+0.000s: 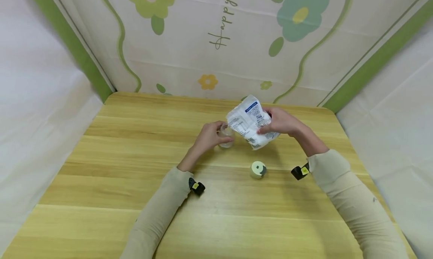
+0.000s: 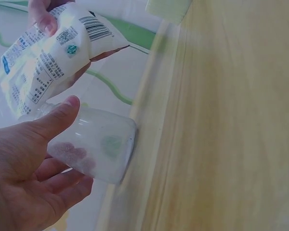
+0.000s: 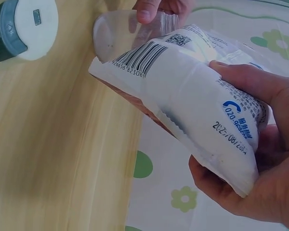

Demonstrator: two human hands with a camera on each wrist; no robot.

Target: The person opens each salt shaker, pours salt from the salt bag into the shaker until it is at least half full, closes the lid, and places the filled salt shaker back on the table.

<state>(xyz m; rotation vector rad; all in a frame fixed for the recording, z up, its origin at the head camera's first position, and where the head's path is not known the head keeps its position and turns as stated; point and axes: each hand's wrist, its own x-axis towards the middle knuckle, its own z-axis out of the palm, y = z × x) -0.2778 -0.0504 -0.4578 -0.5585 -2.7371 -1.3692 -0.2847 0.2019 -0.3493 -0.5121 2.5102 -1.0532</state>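
A clear jar (image 2: 103,139) stands on the table, and my left hand (image 1: 210,136) holds it with thumb on one side and fingers round the other. My right hand (image 1: 281,121) grips a white printed packet (image 1: 248,121), tilted so that its upper left end is at the jar's mouth. In the left wrist view the packet's end overlaps the mouth; whether anything is flowing out cannot be made out. A pale green lid with a dark patch (image 1: 258,170) sits on the table in front of the packet, nearer me.
The wooden table (image 1: 135,165) has its back edge just behind the jar and packet. A white curtain (image 1: 189,37) with printed flowers hangs behind it, with white cloth at both sides. Black wrist cameras (image 1: 197,186) are strapped at the sleeves.
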